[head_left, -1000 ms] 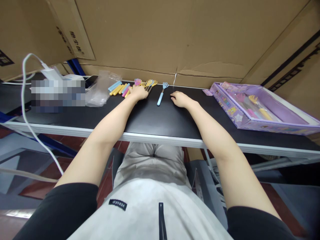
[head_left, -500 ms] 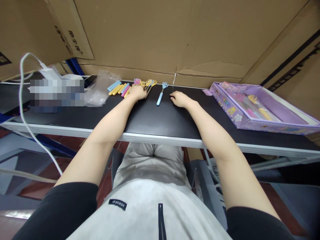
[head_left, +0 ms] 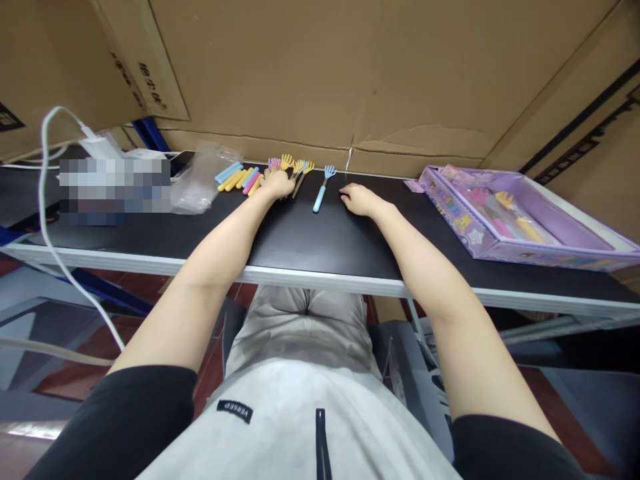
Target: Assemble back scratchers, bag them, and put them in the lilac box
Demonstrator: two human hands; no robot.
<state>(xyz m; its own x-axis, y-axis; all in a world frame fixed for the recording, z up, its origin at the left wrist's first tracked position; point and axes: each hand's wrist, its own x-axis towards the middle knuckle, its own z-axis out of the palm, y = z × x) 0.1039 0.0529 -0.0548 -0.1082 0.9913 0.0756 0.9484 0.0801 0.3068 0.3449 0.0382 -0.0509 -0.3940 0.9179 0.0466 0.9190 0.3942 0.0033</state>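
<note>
My left hand (head_left: 279, 184) lies at the far edge of the black table (head_left: 310, 240), fingers closed among a cluster of small toy forks (head_left: 299, 167). A yellow fork head (head_left: 287, 161) sticks out just beyond its fingers. A single blue toy fork (head_left: 320, 190) lies on the table between my hands. My right hand (head_left: 358, 199) rests palm down just right of it, fingers loosely stretched and holding nothing. Left of my left hand is a pile of blue, yellow and pink handles (head_left: 239, 178).
An open purple toy box (head_left: 480, 235) with coloured pieces sits at the table's right. A clear plastic bag (head_left: 200, 180) and a white charger with cable (head_left: 96, 144) lie at the left. Large cardboard boxes (head_left: 350, 73) stand right behind the table.
The yellow fork head has shifted left and now shows above my left hand's fingers. My right hand and the blue fork have stayed put.
</note>
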